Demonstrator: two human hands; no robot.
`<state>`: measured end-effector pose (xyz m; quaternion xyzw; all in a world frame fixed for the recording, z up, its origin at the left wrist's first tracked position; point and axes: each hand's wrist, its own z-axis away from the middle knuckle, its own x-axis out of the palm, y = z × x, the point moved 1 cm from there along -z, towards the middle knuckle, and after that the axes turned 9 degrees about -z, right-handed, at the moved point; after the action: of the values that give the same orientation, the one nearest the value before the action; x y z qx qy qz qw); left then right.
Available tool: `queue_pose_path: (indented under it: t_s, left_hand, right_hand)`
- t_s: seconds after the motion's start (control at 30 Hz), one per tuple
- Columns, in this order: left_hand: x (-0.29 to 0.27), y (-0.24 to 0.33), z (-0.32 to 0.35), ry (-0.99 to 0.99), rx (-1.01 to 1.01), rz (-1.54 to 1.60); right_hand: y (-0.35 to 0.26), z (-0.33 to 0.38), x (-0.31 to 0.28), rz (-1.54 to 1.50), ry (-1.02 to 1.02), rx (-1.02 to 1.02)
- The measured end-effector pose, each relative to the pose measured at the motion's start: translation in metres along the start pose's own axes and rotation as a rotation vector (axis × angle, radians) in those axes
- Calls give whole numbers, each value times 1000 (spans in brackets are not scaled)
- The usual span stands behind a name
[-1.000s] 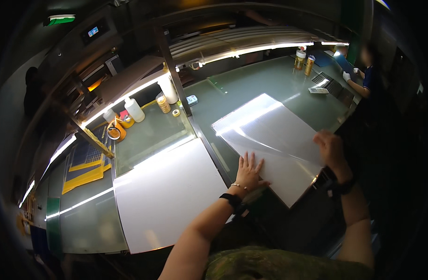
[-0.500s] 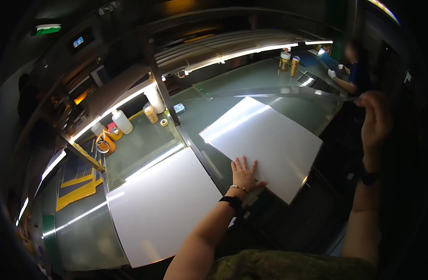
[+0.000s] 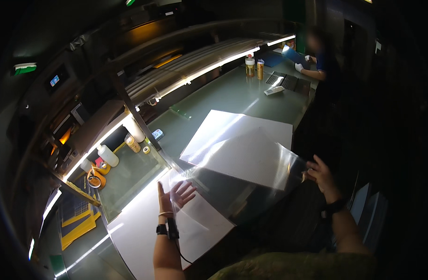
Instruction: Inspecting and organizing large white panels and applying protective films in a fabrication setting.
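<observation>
Clear film sheet (image 3: 242,186) now lifted off white sheet (image 3: 237,140), hanging over worktop (image 3: 223,95) edge. Your right hand (image 3: 320,175) pinches its corner; left hand (image 3: 174,198), palm flat a second ago, open, fingers spread behind film edge, grip released. Peel under way.

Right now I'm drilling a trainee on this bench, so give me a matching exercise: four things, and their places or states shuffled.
Things:
1. clear film sheet
2. white sheet
3. white bottle
4. left hand

Places or states:
a. lies flat on the green table
b. open, palm behind the film
c. lifted, pinched at its right edge by the right hand
d. stands by the tape rolls

Pairs: 1-c, 2-a, 3-d, 4-b
</observation>
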<state>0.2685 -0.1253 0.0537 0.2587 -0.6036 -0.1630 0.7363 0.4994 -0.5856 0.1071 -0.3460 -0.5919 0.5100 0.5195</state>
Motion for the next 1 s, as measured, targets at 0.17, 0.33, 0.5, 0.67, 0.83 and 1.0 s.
queue_pose_path:
  t_s: [0.17,0.33,0.5,0.67,0.83,1.0]
  left_hand:
    - [-21,9,5,324,-138,-854]
    - [40,60,103,423,78,-945]
    - [16,107,263,723,-57,-1066]
    - [-59,105,327,1179,164,-1062]
    - [-73,97,336,1251,357,-1031]
    - [-70,105,334,1231,395,-1028]
  right_hand:
    - [25,5,6,239,-97,220]
    - [30,30,51,339,-261,185]
    - [85,68,134,169,-623,343]
    - [135,105,165,258,-646,401]
    - [155,117,166,426,-562,118]
    - [153,114,168,454,-593,118]
